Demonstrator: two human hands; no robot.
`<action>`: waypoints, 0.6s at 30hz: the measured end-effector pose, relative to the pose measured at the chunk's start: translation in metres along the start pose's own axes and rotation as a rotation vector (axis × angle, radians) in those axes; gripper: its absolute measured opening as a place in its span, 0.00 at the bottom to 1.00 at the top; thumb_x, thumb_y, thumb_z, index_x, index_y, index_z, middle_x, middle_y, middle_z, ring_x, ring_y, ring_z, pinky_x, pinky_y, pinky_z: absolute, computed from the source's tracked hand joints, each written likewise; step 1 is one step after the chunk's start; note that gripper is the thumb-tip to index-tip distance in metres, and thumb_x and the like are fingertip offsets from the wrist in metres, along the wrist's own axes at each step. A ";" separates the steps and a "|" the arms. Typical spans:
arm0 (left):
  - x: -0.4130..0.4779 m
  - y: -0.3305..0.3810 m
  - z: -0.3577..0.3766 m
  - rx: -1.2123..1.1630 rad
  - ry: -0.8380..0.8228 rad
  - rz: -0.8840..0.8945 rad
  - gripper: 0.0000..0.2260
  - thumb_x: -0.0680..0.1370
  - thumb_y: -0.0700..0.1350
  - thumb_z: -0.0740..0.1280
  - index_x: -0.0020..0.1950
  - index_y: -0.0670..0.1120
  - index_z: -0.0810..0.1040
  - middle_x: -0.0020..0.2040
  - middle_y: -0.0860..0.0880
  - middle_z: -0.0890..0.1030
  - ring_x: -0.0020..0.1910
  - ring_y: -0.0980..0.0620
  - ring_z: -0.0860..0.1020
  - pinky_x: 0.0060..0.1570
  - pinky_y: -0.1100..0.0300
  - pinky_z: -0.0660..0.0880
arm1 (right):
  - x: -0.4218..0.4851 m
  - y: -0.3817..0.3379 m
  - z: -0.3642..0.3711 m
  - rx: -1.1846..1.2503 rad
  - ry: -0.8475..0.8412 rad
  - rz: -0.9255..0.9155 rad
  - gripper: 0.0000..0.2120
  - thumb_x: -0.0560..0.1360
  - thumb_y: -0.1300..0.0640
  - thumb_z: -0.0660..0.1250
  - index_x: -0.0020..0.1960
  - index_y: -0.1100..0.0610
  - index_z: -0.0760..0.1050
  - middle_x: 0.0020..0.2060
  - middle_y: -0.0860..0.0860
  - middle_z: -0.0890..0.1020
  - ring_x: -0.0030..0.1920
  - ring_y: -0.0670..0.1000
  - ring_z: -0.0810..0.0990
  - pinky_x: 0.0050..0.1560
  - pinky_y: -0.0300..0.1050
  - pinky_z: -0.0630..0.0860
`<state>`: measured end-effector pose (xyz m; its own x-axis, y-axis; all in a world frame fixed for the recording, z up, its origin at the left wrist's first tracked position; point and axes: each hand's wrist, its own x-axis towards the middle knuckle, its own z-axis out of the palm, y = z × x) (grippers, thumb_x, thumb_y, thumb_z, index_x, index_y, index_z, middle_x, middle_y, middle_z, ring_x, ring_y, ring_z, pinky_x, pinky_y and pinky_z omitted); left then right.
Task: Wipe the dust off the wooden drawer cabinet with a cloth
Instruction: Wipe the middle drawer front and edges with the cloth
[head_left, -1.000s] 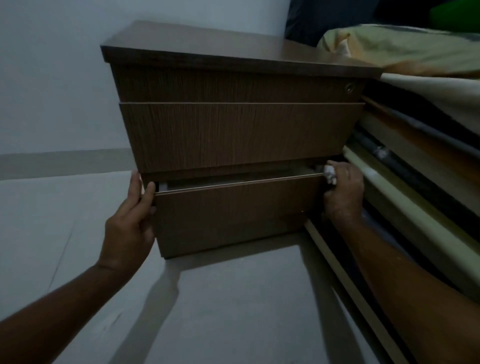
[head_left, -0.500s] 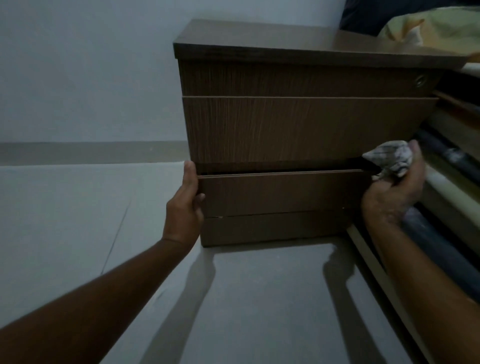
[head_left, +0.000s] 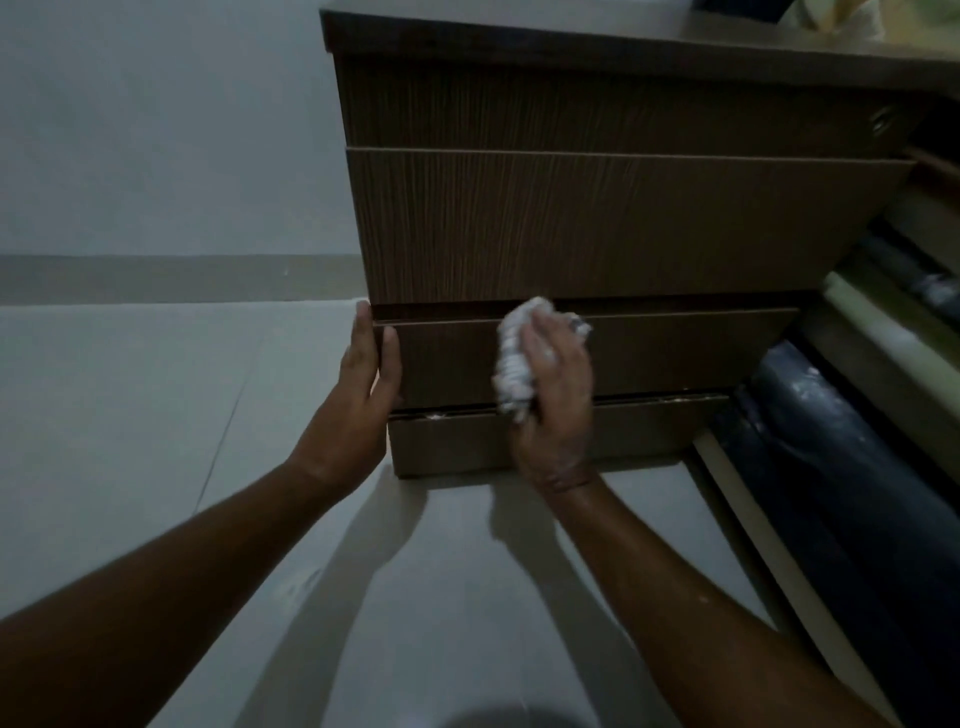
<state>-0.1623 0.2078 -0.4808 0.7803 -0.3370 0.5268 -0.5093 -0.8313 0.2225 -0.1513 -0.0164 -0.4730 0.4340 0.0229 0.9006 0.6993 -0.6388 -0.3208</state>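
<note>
The right hand (head_left: 558, 415), fingers curled round the crumpled cloth (head_left: 513, 358), pressed it to the lower drawer front (head_left: 675, 353) of the wooden cabinet (head_left: 597, 223); the left hand (head_left: 358, 400), fingers straight, braced that drawer's left edge. Wiping seemed underway; whether the upper fronts and top were done was unclear

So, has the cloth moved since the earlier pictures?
Yes. The cloth went leftward, from the right edge of the cabinet onto the lower drawer front.
</note>
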 end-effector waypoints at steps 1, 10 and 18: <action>-0.001 -0.004 0.001 0.033 -0.027 0.014 0.49 0.75 0.27 0.65 0.81 0.45 0.33 0.81 0.37 0.36 0.81 0.33 0.48 0.69 0.35 0.70 | -0.007 -0.004 0.015 -0.045 -0.077 -0.029 0.20 0.82 0.51 0.61 0.70 0.59 0.66 0.70 0.65 0.70 0.73 0.65 0.66 0.75 0.61 0.62; 0.002 -0.012 0.001 -0.095 -0.134 0.004 0.46 0.80 0.35 0.62 0.79 0.52 0.27 0.79 0.51 0.26 0.76 0.40 0.59 0.60 0.52 0.77 | -0.035 -0.002 0.078 -0.439 -0.421 -0.148 0.43 0.74 0.48 0.64 0.80 0.47 0.41 0.77 0.53 0.29 0.78 0.57 0.30 0.72 0.63 0.37; 0.013 0.006 0.003 -0.031 -0.147 -0.084 0.32 0.86 0.49 0.51 0.78 0.62 0.29 0.78 0.64 0.31 0.76 0.41 0.64 0.64 0.40 0.75 | -0.041 0.042 0.048 -0.473 -0.363 -0.125 0.28 0.78 0.55 0.59 0.77 0.51 0.56 0.79 0.51 0.36 0.79 0.58 0.34 0.78 0.56 0.34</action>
<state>-0.1540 0.1967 -0.4748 0.8642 -0.3299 0.3800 -0.4492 -0.8460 0.2872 -0.1131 -0.0071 -0.5376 0.5886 0.3273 0.7392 0.4654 -0.8849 0.0212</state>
